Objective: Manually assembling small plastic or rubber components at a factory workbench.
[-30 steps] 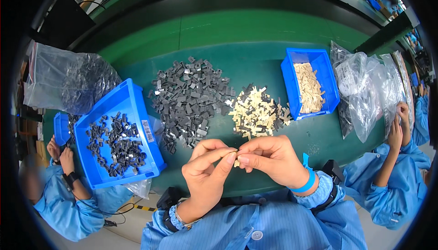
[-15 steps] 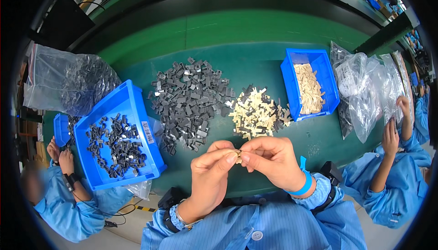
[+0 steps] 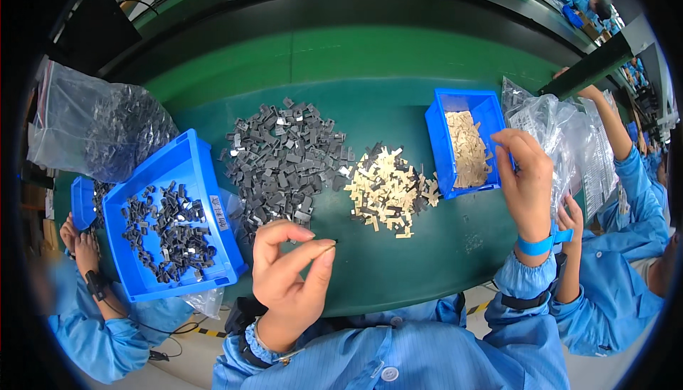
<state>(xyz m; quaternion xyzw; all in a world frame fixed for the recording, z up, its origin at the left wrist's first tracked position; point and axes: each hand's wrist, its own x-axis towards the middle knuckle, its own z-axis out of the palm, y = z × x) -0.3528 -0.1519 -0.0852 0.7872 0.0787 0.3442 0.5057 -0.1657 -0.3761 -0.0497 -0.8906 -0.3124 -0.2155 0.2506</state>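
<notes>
My left hand (image 3: 293, 272) is over the near part of the table, thumb and forefinger pinched on a small black piece (image 3: 336, 242). Only a dark tip of that piece shows. My right hand (image 3: 528, 176), with a blue band at its wrist, is at the right side of a small blue bin (image 3: 435, 141). Its thumb and forefinger are apart, and I see nothing between them. The bin holds flat tan pieces (image 3: 467, 149). Between my hands and farther off lies a pile of cream-and-black pieces (image 3: 391, 191). Left of it spreads a larger heap of black plastic parts (image 3: 284, 155).
A big blue bin (image 3: 206, 169) with black parts stands tilted at the left, before a clear bag (image 3: 107, 119) of dark parts. Crumpled clear bags (image 3: 551, 134) lie beyond my right hand. Co-workers in blue sit at both sides, one with hands (image 3: 78, 244) by a small blue tray (image 3: 83, 203).
My hands were together at a small piece and have parted. The right one has moved right, up to the tan pieces' bin; the left has shifted a little left, still pinching.
</notes>
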